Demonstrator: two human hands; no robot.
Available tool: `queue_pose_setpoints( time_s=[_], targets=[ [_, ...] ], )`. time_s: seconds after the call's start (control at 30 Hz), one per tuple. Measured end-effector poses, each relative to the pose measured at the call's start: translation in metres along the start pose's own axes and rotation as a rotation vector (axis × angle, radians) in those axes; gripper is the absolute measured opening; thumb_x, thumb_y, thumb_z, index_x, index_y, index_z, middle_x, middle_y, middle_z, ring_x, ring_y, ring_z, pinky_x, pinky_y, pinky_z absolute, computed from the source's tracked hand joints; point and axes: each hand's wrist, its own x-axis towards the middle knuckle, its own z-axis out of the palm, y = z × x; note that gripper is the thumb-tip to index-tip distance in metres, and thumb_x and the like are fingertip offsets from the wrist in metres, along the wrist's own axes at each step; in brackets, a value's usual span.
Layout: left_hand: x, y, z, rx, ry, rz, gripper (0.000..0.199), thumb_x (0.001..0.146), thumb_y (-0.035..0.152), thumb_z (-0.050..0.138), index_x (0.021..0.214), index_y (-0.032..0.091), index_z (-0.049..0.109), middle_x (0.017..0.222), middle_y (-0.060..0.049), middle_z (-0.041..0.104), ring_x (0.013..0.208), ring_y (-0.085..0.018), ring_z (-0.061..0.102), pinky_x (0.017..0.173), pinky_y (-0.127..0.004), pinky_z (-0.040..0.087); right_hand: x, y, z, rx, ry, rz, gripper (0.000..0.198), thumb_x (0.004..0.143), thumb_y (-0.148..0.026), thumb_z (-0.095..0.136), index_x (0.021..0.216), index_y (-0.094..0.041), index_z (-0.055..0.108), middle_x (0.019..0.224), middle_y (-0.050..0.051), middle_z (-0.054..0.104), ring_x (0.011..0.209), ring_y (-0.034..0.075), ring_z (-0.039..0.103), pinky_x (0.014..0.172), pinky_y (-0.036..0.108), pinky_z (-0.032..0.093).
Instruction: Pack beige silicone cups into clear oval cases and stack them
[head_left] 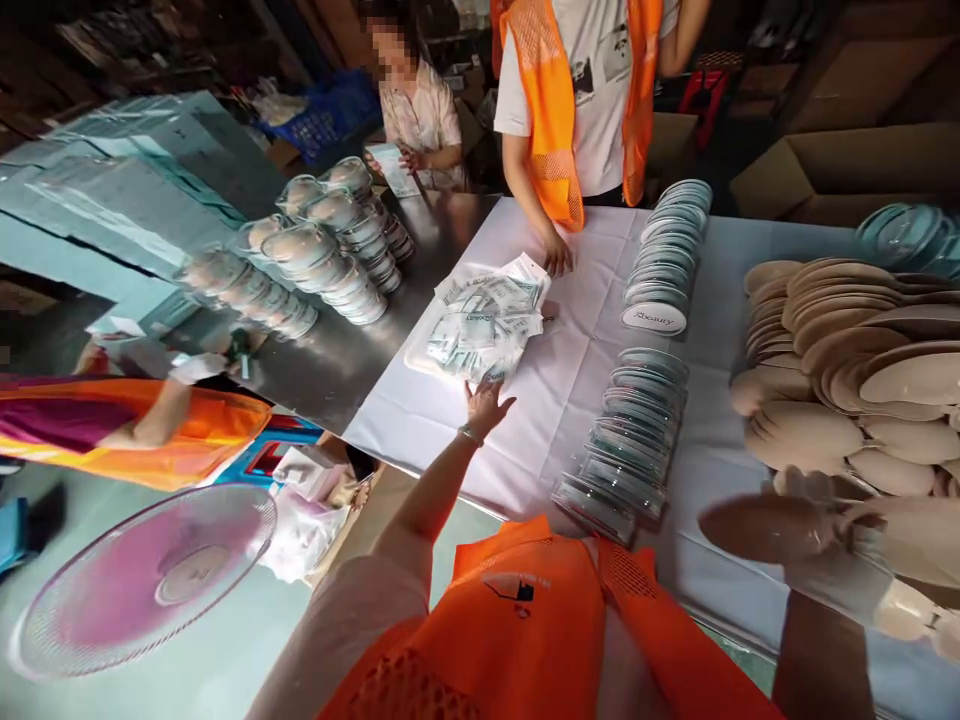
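My left hand (pixel 486 402) reaches forward with fingers spread, touching the near edge of a pile of small white sachets (pixel 484 320) on the white cloth. My right hand (pixel 832 525), blurred at the lower right, holds a beige oval puff (pixel 757 525) above the table's near edge. Beside it lies a heap of beige puffs (pixel 840 350). Two rows of clear round cases (pixel 637 430) with "Sbeauty" lids (pixel 660 260) run down the middle. I wear an orange vest.
A person in an orange vest (pixel 559 130) stands opposite, one hand by the sachets. Another person (pixel 420 110) holds a packet at the far end. Stacked filled cases (pixel 330 250) sit on the steel table. A pink fan (pixel 142 575) stands lower left. Cardboard boxes (pixel 847 170) are behind.
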Motion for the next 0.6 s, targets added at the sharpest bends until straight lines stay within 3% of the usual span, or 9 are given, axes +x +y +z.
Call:
queue_pose_setpoints(
  time_s=[0.1, 0.2, 0.3, 0.37, 0.43, 0.5, 0.6],
  targets=[
    [0.013, -0.008, 0.001, -0.034, -0.078, 0.074, 0.037, 0.102, 0.026, 0.055, 0.133, 0.013, 0.070, 0.125, -0.021, 0.075, 0.127, -0.036, 0.067, 0.119, -0.051, 0.041, -0.002, -0.011, 0.019, 0.291, 0.176, 0.286, 0.069, 0.101, -0.047, 0.033, 0.168, -0.032, 0.041, 0.146, 0.023, 0.061, 0.119, 0.043, 0.069, 0.084, 0.070, 0.055],
    [-0.001, -0.018, 0.003, -0.081, -0.107, 0.111, 0.028, 0.101, 0.030, 0.058, 0.119, 0.018, 0.077, 0.109, -0.016, 0.079, 0.111, -0.033, 0.073, 0.102, -0.043, 0.053, -0.013, -0.020, 0.028, 0.239, 0.176, 0.371, 0.073, 0.099, -0.049, 0.037, 0.171, -0.038, 0.029, 0.152, 0.017, 0.058, 0.122, 0.043, 0.068, 0.085, 0.071, 0.055],
    [0.015, -0.030, -0.017, -0.123, -0.072, 0.105, 0.037, 0.105, 0.040, 0.053, 0.129, 0.019, 0.072, 0.116, -0.015, 0.078, 0.109, -0.030, 0.073, 0.091, -0.037, 0.056, -0.030, -0.030, 0.031, 0.298, 0.254, 0.436, 0.072, 0.099, -0.055, 0.041, 0.169, -0.048, 0.026, 0.158, 0.011, 0.054, 0.123, 0.043, 0.067, 0.081, 0.073, 0.053],
    [0.050, -0.034, -0.040, -0.147, 0.049, -0.026, 0.051, 0.106, 0.048, 0.049, 0.142, 0.014, 0.061, 0.133, -0.020, 0.071, 0.122, -0.033, 0.068, 0.094, -0.041, 0.055, -0.038, -0.037, 0.034, 0.359, 0.291, 0.444, 0.068, 0.097, -0.057, 0.046, 0.165, -0.048, 0.038, 0.159, 0.010, 0.053, 0.127, 0.042, 0.065, 0.080, 0.070, 0.054],
    [0.090, -0.031, -0.059, -0.158, 0.104, -0.235, 0.062, 0.096, 0.054, 0.066, 0.139, 0.009, 0.061, 0.138, -0.027, 0.067, 0.134, -0.040, 0.060, 0.105, -0.049, 0.050, -0.043, -0.041, 0.037, 0.381, 0.295, 0.396, 0.065, 0.098, -0.056, 0.045, 0.160, -0.041, 0.050, 0.157, 0.014, 0.054, 0.127, 0.042, 0.065, 0.082, 0.067, 0.055],
    [0.116, -0.027, -0.071, -0.188, 0.046, -0.326, 0.052, 0.088, 0.045, 0.078, 0.123, 0.008, 0.068, 0.124, -0.027, 0.074, 0.128, -0.044, 0.064, 0.107, -0.056, 0.047, -0.045, -0.041, 0.038, 0.350, 0.311, 0.320, 0.066, 0.099, -0.051, 0.039, 0.159, -0.030, 0.055, 0.151, 0.021, 0.058, 0.123, 0.042, 0.067, 0.085, 0.065, 0.056],
    [0.112, -0.037, -0.083, -0.230, 0.084, -0.297, 0.029, 0.091, 0.031, 0.069, 0.108, 0.008, 0.070, 0.106, -0.024, 0.078, 0.108, -0.040, 0.073, 0.095, -0.054, 0.054, -0.050, -0.034, 0.034, 0.241, 0.311, 0.227, 0.069, 0.098, -0.048, 0.033, 0.153, -0.013, 0.057, 0.131, 0.029, 0.066, 0.111, 0.040, 0.072, 0.086, 0.059, 0.058]
  ],
)
